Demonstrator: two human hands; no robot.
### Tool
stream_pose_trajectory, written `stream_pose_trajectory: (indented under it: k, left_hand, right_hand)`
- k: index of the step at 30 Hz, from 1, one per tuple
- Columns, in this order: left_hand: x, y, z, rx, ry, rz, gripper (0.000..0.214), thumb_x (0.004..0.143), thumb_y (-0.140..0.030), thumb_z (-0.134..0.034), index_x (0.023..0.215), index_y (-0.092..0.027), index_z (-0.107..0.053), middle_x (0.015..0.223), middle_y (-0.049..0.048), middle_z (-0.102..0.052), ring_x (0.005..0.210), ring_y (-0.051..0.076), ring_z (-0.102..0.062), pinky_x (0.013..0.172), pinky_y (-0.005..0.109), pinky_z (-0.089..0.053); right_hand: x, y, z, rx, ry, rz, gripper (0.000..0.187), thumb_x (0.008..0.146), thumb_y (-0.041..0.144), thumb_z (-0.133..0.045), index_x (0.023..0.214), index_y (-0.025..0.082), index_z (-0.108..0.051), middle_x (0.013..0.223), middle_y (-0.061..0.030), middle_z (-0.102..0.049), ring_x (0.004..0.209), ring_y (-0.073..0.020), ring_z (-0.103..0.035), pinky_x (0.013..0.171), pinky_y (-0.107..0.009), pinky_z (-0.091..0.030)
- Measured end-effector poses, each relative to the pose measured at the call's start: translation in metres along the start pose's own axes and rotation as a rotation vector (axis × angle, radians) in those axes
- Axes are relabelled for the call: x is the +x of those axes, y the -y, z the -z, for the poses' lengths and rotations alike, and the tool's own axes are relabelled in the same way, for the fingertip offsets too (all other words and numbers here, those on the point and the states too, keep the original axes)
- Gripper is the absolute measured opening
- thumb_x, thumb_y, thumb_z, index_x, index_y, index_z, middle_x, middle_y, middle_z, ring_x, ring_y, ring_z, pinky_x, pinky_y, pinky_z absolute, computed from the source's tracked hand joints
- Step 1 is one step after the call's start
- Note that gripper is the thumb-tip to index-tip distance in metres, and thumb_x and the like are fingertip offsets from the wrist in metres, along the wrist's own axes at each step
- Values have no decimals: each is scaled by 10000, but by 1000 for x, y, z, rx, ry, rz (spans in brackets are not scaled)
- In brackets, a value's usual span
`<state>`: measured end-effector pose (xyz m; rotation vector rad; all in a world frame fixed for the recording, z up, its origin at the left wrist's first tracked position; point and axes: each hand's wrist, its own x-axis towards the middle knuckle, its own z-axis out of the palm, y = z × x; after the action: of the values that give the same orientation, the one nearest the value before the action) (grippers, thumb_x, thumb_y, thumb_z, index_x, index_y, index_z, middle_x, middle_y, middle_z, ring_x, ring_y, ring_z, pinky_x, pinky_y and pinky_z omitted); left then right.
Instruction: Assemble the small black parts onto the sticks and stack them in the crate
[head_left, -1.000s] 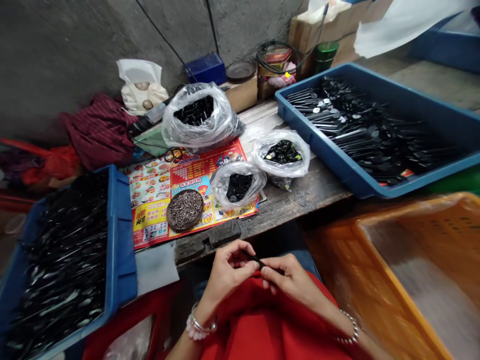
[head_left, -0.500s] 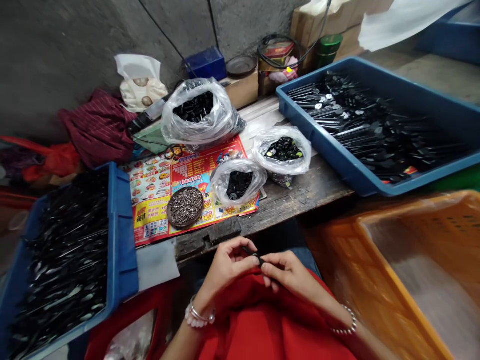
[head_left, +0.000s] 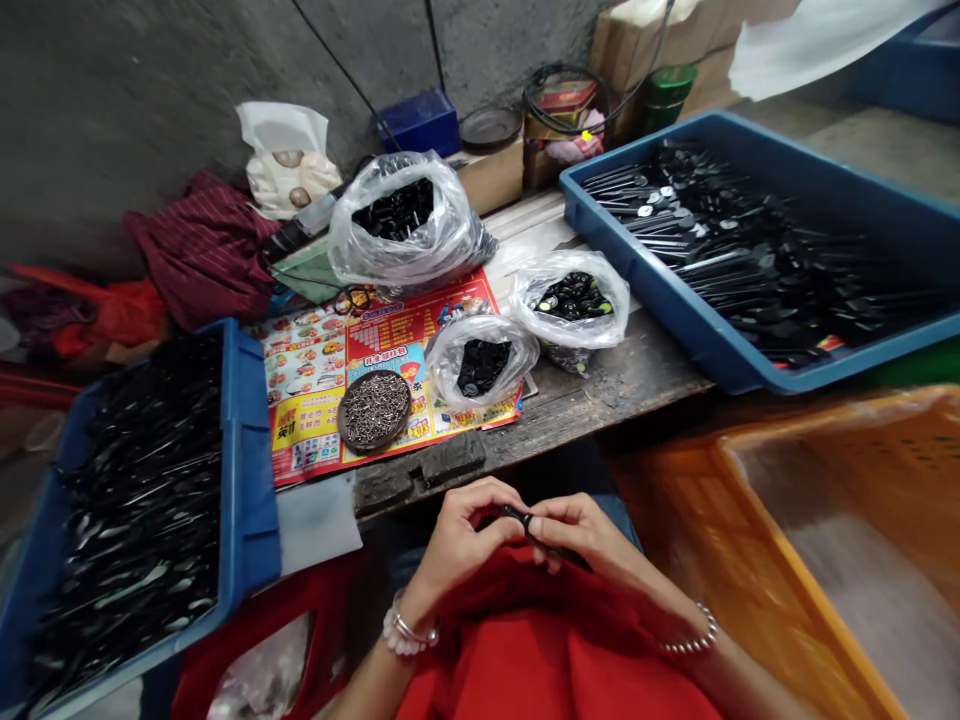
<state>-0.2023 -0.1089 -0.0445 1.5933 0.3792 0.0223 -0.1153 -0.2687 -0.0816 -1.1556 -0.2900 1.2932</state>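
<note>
As the black rod [head_left: 526,519] is being shifted rightward above the red cloth [head_left: 525,650], it is being pinched narrowly between fingertips of the left hand [head_left: 459,540] and right hand [head_left: 581,530].

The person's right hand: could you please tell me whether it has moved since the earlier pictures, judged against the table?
Yes, the right hand has moved slightly up the view, closer to the front edge of the wooden table.

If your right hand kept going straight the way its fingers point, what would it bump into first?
First the thin black piece that the right hand already pinches, then the left hand holding it too, though depth is hard to judge from this view.
</note>
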Motion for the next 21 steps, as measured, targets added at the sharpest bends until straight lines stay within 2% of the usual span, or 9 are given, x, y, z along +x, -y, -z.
stream_pose_trajectory:
  k: [4,10,12,16,21]
  left_hand:
    - [-2,3,-6,4,-47,-3,61,745,-165,-701,764,-168,-759,801,49,-677,738,167,-620,688,254,-480]
    - [-2,5,-11,67,-80,-24,92,738,-125,-666,747,-162,-750,770,45,-669,706,164,-612,660,254,-474]
    - [-3,5,-11,96,-98,-43,96,745,-122,-658,747,-160,-746,768,48,-670,708,166,-611,664,258,-472]
    - [-2,6,-5,86,-41,-44,75,750,-152,-687,769,-156,-760,782,61,-683,721,177,-628,672,266,-481]
    - [0,4,2,62,-68,-65,65,753,-178,-703,770,-165,-763,785,57,-699,739,175,-627,694,262,-476]
  right_hand:
    - [0,-2,1,69,8,-58,348,763,454,-679,617,139,-663,569,-10,-626,458,-97,-480,504,-212,-362]
    - [1,-4,-2,153,-29,-72,275,739,369,-644,575,148,-631,507,11,-567,436,-98,-437,480,-212,-363]
    - [3,-5,-1,164,-24,-78,277,742,378,-657,590,148,-631,514,13,-573,437,-97,-441,480,-211,-366]
    - [3,-2,3,89,33,-71,363,760,476,-710,638,136,-667,576,-11,-641,453,-91,-487,493,-205,-364]
    - [1,5,7,-27,80,-2,448,773,570,-715,770,122,-721,667,-51,-697,527,-125,-561,552,-236,-440]
